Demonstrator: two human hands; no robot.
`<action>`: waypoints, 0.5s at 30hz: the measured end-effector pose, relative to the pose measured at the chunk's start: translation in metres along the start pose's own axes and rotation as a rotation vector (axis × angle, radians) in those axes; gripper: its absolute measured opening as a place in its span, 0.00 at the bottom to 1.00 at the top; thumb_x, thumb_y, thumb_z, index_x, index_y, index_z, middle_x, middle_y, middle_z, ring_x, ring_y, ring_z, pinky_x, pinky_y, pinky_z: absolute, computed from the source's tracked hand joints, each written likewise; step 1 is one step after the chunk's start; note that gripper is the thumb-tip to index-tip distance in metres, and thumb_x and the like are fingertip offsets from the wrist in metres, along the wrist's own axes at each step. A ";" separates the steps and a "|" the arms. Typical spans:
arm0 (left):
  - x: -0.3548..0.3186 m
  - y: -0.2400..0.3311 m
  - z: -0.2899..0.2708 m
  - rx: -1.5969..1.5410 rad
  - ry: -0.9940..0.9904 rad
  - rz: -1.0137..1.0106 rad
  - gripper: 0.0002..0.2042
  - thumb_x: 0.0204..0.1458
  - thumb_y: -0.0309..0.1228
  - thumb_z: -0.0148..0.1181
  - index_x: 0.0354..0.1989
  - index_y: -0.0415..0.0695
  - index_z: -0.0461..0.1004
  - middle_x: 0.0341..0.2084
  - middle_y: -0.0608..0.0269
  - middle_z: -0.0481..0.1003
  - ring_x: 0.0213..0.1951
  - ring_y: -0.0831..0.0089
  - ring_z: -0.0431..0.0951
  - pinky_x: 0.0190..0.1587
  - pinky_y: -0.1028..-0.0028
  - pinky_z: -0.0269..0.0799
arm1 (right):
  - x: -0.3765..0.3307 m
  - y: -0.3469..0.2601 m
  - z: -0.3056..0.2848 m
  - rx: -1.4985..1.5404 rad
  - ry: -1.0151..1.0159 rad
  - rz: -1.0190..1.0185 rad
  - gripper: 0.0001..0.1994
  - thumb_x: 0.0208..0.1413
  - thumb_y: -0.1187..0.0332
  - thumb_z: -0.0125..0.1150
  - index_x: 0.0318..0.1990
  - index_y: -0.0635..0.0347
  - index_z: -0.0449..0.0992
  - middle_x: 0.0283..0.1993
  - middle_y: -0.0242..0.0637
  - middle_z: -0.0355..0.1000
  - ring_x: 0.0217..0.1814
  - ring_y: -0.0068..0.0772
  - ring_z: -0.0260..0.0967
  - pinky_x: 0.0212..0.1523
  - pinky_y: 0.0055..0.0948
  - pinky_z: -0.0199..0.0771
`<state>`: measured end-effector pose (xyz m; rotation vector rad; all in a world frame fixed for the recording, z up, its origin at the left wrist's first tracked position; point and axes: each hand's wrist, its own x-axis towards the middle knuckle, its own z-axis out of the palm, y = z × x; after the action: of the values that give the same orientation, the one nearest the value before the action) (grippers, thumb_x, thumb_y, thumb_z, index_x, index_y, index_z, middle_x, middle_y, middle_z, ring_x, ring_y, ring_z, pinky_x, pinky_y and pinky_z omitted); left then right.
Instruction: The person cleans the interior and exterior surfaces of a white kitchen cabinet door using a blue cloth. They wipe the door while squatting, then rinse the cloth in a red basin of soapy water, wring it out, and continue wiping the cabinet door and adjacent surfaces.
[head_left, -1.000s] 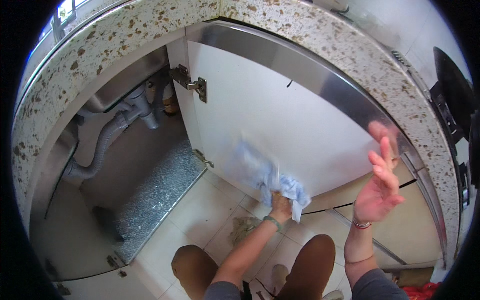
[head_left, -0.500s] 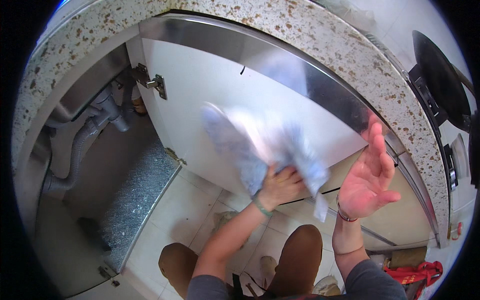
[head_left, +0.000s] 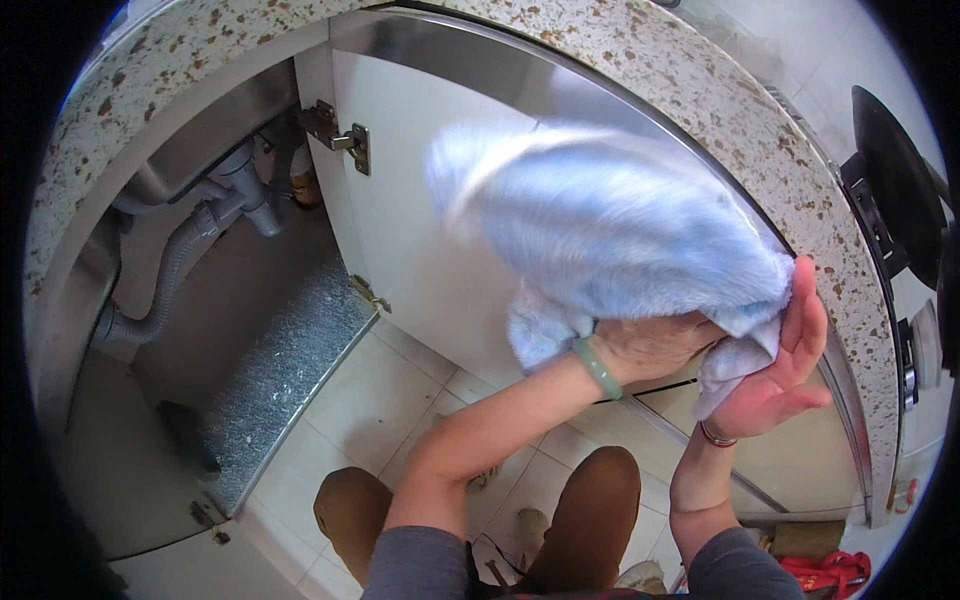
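Observation:
A fluffy light-blue and white cloth (head_left: 630, 220) is spread in the air before the open white cabinet door (head_left: 400, 190), its left part smeared by motion. My left hand (head_left: 655, 350) grips its lower edge, with the fingertips partly covered by the fabric. A green bangle (head_left: 597, 368) sits on that wrist. At the cloth's right end, my right hand (head_left: 775, 385) is open with fingers stretched and thumb apart. The cloth lies against its palm and fingers.
A speckled stone countertop (head_left: 110, 120) curves around the top. The open cabinet at left holds a grey drain pipe (head_left: 180, 260) and a hinge (head_left: 350, 145) joins its door. A black pan (head_left: 895, 170) stands at far right. A red bag (head_left: 835, 572) lies at lower right.
My left hand has swung the cloth up and to the right, so it now reaches my right hand. The right hand has shifted slightly right and down. The view has moved a little.

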<state>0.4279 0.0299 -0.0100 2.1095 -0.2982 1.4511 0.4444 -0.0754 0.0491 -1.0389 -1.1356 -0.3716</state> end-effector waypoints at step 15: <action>-0.142 -0.099 -0.032 0.104 -0.433 -0.511 0.16 0.48 0.43 0.59 0.43 0.51 0.78 0.37 0.48 0.75 0.40 0.51 0.76 0.43 0.52 0.72 | 0.013 0.032 0.035 -0.101 -0.110 -0.226 0.28 0.68 0.51 0.33 0.67 0.61 0.58 0.73 0.49 0.49 0.72 0.62 0.49 0.72 0.58 0.43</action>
<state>0.3939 0.1112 -0.1626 2.3446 0.1584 0.7281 0.4533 -0.0272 0.0467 -1.0309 -1.3493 -0.5613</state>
